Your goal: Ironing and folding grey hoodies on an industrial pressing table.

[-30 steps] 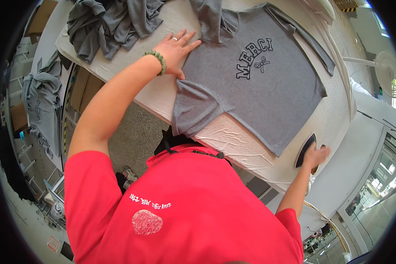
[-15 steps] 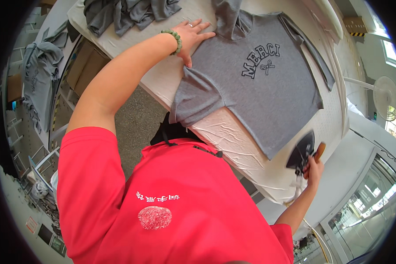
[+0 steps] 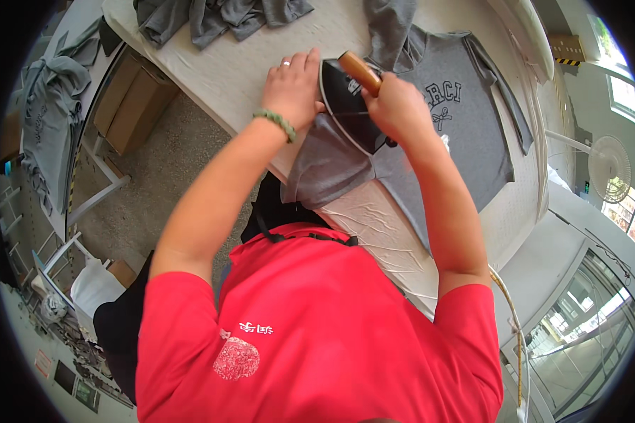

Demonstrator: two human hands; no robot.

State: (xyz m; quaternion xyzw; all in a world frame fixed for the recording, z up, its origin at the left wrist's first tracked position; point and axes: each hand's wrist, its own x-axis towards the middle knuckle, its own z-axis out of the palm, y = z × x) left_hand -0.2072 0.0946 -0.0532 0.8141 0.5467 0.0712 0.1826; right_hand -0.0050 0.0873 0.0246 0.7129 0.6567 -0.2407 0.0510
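Note:
A grey sweatshirt (image 3: 466,158) with dark lettering and a bow on its chest lies spread on the white padded ironing table (image 3: 243,77). My right hand (image 3: 400,107) is closed round the wooden handle of a black iron (image 3: 349,116). The iron rests over the sweatshirt's left shoulder area, above the near sleeve (image 3: 331,162). Beside its left edge lies my left hand (image 3: 293,88), fingers stretched out on the table and thumb close to the iron. A green bead bracelet circles that wrist. My right hand and forearm hide part of the lettering.
More grey garments (image 3: 222,17) are heaped at the table's far left. Another grey garment (image 3: 53,116) hangs over a side table at left, near a cardboard box (image 3: 134,106). A white fan (image 3: 609,168) stands at right. A hose (image 3: 511,317) runs down beside my right arm.
My right hand has carried the iron from the table's near right onto the sweatshirt's left shoulder area. My left hand has shifted slightly nearer, its fingers now closer together.

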